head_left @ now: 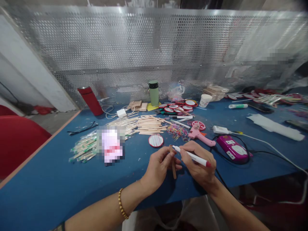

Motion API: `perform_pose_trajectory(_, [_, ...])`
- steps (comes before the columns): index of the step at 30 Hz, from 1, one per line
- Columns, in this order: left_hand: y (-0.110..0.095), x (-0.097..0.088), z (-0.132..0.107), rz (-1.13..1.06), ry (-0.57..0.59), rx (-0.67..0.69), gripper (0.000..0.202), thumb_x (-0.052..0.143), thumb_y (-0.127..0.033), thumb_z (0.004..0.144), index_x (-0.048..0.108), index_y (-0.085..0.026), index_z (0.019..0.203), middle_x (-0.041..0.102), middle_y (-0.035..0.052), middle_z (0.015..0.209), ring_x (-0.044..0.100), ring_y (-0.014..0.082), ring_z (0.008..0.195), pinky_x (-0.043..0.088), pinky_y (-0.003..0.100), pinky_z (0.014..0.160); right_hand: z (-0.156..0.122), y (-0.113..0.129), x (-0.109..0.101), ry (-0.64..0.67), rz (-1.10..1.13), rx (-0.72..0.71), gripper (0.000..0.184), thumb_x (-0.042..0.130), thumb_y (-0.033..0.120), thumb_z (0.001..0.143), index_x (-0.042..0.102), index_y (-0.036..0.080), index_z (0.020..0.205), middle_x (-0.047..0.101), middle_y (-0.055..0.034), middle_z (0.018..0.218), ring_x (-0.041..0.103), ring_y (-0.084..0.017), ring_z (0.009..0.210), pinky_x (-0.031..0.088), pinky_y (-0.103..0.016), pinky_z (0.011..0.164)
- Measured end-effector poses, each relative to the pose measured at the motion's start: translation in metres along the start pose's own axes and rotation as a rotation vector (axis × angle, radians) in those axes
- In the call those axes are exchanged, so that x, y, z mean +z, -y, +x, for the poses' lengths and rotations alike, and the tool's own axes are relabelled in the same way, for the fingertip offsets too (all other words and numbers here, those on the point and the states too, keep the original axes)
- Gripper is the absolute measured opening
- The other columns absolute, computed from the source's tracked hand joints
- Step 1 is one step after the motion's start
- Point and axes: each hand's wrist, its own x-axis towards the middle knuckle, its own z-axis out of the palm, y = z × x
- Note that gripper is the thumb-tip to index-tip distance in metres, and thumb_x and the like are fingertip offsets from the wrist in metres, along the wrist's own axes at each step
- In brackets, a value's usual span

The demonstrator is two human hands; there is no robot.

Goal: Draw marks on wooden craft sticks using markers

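Near the front edge of the blue table, my left hand [158, 166] pinches a flat wooden craft stick [173, 168], which is tilted nearly upright. In my right hand [202, 163] is a white marker [192, 155] with a red end. Its tip points left and meets or nearly meets the stick's upper end; I cannot tell whether they touch. Just beyond my hands lies a round white disc with a red rim [156, 140]. Behind it sits a pile of loose craft sticks [150, 125], with small colourful rubber bands [178, 131] to its right.
A pink glue gun [202, 136] and a purple power strip [232, 149] with cables lie to the right. Bundled sticks in clear wrap [86, 147] and a phone with a blurred screen [112, 146] lie left. A red bottle [90, 101] and a green bottle [154, 93] stand behind.
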Motion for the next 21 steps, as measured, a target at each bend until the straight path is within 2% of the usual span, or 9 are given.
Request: perform_pose_trajectory(21, [-0.0013, 0.0011, -0.0003, 0.025, -0.011, 0.021, 0.050, 0.071, -0.064, 0.068, 0.059, -0.017, 0.083, 0.066, 0.0008, 0.066, 0.068, 0.0181, 0.059, 0.056, 0.028, 0.057, -0.0001, 0.0010, 0.0004, 0.013, 0.001, -0.002, 0.013, 0.058, 0.009, 0.087, 0.062, 0.019, 0.079, 0.065, -0.0001, 0.067, 0.062, -0.012, 0.056, 0.050, -0.023, 0.053])
